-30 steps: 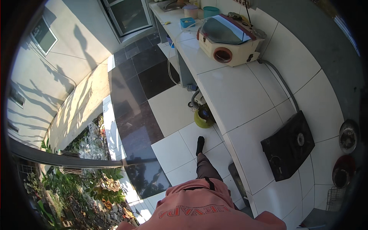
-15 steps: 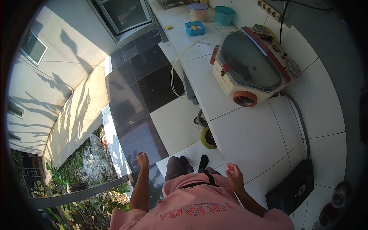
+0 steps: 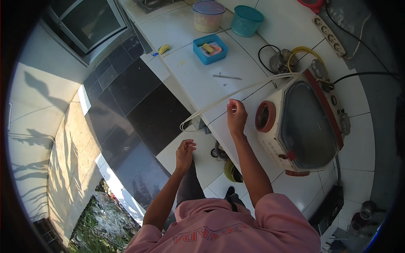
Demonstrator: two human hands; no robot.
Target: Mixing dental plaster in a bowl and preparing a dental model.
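Note:
My right hand (image 3: 237, 117) is raised over the white tiled counter (image 3: 185, 80), fingers loosely bent with a gap at the thumb, holding nothing. Close to it runs a pale thin hose (image 3: 236, 91), looping off the counter edge. On its right stands a cream blasting cabinet (image 3: 270, 137) with a big dark window, red trim and round red arm ports. My left hand (image 3: 185, 156) hangs above the floor, open and slack, with nothing in it. Farther up the counter lie a thin metal pen-like tool (image 3: 228, 76) and a blue open tub (image 3: 209, 60) with small yellow and pinkish items.
Lidded tub (image 3: 207, 25) and teal tub (image 3: 246, 27) stand at the far end, near a yellow sponge-like piece (image 3: 164, 49). A power strip (image 3: 328, 36) and yellow hose (image 3: 301, 49) lie behind the cabinet. Beneath the counter edge sits a green-rimmed round container (image 3: 229, 170).
I have stepped forward along the counter, so the cabinet and tubs appear nearer. My right hand has risen forward over the counter; my left hand has come forward and inward.

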